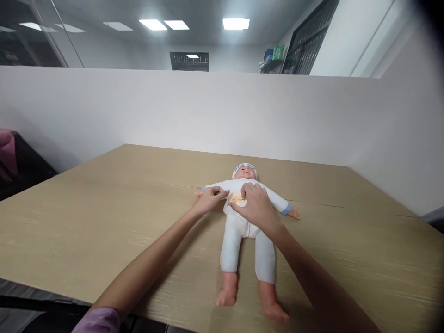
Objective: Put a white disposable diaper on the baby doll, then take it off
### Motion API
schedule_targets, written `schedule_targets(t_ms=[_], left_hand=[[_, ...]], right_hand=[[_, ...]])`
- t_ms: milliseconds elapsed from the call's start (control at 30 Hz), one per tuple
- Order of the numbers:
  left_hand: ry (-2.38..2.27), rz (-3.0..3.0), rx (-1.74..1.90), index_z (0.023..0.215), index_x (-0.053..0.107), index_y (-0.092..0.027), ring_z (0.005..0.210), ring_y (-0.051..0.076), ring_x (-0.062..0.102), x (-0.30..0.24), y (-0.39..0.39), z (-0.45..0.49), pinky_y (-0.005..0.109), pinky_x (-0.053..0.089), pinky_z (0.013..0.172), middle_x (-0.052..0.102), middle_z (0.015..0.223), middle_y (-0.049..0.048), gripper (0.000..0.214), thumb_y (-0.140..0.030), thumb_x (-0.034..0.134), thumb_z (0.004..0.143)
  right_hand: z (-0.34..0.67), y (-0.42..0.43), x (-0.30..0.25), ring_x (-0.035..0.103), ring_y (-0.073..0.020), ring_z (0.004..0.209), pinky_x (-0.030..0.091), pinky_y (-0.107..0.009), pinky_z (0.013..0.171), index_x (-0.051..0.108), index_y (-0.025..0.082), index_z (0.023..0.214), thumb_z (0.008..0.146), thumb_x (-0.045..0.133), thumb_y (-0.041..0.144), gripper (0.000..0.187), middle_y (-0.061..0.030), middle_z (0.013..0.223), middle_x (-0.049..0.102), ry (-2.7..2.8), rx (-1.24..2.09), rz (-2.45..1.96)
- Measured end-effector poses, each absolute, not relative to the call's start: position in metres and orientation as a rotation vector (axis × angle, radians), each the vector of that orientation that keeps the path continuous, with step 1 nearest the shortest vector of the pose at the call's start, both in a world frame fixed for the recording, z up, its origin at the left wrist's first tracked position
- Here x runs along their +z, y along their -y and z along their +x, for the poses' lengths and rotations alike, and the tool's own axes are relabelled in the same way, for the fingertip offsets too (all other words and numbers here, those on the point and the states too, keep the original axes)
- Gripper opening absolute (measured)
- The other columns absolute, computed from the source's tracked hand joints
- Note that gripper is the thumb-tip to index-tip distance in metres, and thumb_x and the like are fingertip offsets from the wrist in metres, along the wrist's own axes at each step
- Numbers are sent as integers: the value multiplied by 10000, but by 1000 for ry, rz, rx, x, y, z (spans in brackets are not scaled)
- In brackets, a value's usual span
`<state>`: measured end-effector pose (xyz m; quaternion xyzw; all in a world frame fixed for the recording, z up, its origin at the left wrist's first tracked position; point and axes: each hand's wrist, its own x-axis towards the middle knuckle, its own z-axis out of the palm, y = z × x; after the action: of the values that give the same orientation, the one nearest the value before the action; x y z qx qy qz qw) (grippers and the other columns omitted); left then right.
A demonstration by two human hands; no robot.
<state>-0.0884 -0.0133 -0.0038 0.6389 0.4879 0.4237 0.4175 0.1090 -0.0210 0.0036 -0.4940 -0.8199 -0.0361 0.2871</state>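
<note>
A baby doll (231,247) lies on its back, its head toward the wall and its bare feet toward me. It wears a white cap with lettering, a white top with blue cuffs and white leg coverings. A white diaper (249,229) shows between its legs. At the doll's side on the left, my left hand (212,200) is closed in a pinch; what lies between its fingertips is too small to make out. My right hand (256,206) is over the belly, fingers bent and thumb spread away from them. Between both hands a yellow-orange print (237,199) is partly visible.
The wooden table (104,222) stretches to both sides of the doll. A low white partition (180,111) with glass above closes off the far side. At the left edge stands a dark chair (29,162) with pink cloth (7,150) on it.
</note>
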Motion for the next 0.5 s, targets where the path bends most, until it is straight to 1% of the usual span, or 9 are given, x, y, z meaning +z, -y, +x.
schedule_targets(t_ms=[67, 200, 267, 333, 400, 467, 500], left_hand=[[-1200, 1614, 1040, 625, 536, -179, 630, 124, 406, -5, 11, -82, 281, 298, 624, 482, 634, -26, 495, -615, 661, 824], [-1136, 1648, 993, 661, 575, -173, 620, 126, 412, -8, 8, -67, 274, 287, 588, 498, 636, -24, 435, -560, 671, 835], [-1095, 1673, 990, 679, 581, -171, 632, 126, 408, -8, 9, -61, 274, 296, 588, 495, 657, -21, 427, -545, 626, 879], [-1051, 1692, 993, 717, 585, -171, 654, 131, 417, -7, 11, -59, 274, 325, 603, 492, 689, -17, 437, -548, 557, 935], [-1006, 1710, 1009, 850, 622, -174, 693, 140, 453, -9, 14, -59, 273, 373, 634, 518, 746, -10, 412, -551, 513, 975], [-982, 1716, 1079, 1086, 623, -196, 771, 152, 516, -14, 17, -60, 273, 431, 693, 580, 882, 9, 371, -541, 536, 983], [-992, 1703, 1126, 1199, 584, -213, 806, 157, 540, -19, 18, -61, 274, 452, 715, 593, 946, 18, 394, -539, 559, 978]], right_hand=[[112, 21, 0, 544, -252, 839, 374, -372, 750, 500, 239, 783, 868, 728, 537, 385, -35, 827, 601, 2207, -48, -1335], [113, 18, -5, 547, -241, 853, 366, -359, 749, 475, 240, 749, 882, 715, 439, 338, -32, 840, 602, 2232, -51, -1314], [113, 15, -7, 544, -234, 848, 363, -355, 751, 474, 238, 740, 916, 667, 377, 296, -34, 843, 609, 2240, -44, -1315], [114, 12, -7, 544, -230, 846, 360, -353, 754, 490, 234, 740, 987, 563, 328, 274, -42, 848, 617, 2244, 1, -1315], [116, 9, -8, 546, -227, 842, 355, -348, 748, 510, 230, 748, 1029, 482, 294, 290, -50, 855, 624, 2242, 53, -1317], [118, 6, -9, 546, -224, 831, 349, -341, 732, 513, 229, 752, 1033, 475, 280, 288, -48, 848, 625, 2233, 94, -1323], [118, 5, -9, 544, -221, 822, 346, -338, 723, 503, 230, 748, 1031, 482, 281, 288, -43, 839, 622, 2227, 108, -1329]])
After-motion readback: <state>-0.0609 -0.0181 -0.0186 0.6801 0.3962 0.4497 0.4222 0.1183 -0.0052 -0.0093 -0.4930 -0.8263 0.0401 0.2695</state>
